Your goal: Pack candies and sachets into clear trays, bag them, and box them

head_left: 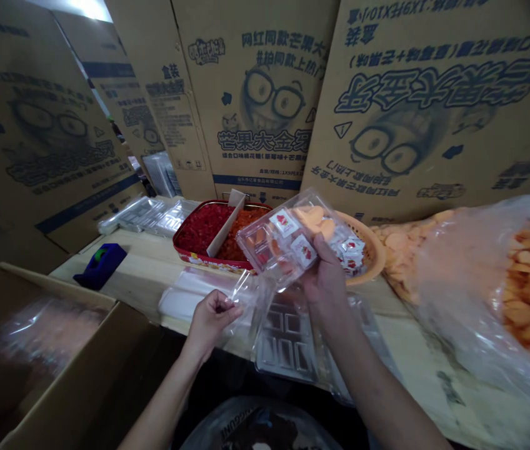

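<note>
My right hand grips a clear plastic tray from its right side, tilted above the table. Small white sachets with red print and orange pieces lie in the tray's compartments. My left hand pinches the edge of a clear plastic bag, whose film reaches toward the tray's lower end; whether the tray is inside its mouth I cannot tell. Beneath my left hand lies a stack of flat clear bags. Below the held tray rest dark-looking clear empty trays at the table's front edge.
Behind the tray stand a red tin of red and orange bits with a divider, and an orange basket of sachets. A large plastic bag of orange pieces fills the right. At left are a blue tape dispenser and an open carton.
</note>
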Action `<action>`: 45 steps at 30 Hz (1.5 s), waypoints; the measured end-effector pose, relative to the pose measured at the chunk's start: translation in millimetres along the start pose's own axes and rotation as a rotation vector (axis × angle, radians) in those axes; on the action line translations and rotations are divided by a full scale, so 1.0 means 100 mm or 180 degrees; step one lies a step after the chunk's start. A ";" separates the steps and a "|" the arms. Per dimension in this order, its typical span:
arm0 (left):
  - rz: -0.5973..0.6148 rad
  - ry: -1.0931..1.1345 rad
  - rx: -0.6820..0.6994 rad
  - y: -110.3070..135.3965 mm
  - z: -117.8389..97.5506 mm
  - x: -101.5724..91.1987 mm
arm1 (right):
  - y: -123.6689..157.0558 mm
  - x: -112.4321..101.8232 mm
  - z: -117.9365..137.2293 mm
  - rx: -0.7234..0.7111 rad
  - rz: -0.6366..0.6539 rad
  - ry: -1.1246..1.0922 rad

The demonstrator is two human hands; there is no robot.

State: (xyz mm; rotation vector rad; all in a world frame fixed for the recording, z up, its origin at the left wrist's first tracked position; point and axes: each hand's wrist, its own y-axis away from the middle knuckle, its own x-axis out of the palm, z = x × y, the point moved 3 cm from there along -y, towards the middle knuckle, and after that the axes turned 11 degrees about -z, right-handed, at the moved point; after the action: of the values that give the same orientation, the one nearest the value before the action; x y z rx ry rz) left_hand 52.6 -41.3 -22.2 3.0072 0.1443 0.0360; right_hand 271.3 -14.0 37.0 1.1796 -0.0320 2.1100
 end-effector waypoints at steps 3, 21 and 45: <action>0.0023 -0.0020 0.0005 0.02 -0.02 -0.03 | 0.01 0.07 -0.11 -0.0068 0.0066 -0.0087; -0.0059 0.0290 -0.0345 0.07 -0.05 -0.07 | 0.08 0.13 -0.29 -0.0376 0.0087 -0.0324; 0.0285 0.0197 -0.0467 -0.01 -0.19 -0.19 | 0.06 0.06 -0.31 0.0426 0.1087 0.0649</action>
State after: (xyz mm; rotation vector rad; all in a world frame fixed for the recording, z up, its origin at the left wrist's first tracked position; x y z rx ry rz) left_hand 33.1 -40.0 -3.9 2.8651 0.0123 0.1424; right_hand 243.5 -4.4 25.4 1.0891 0.0016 2.5598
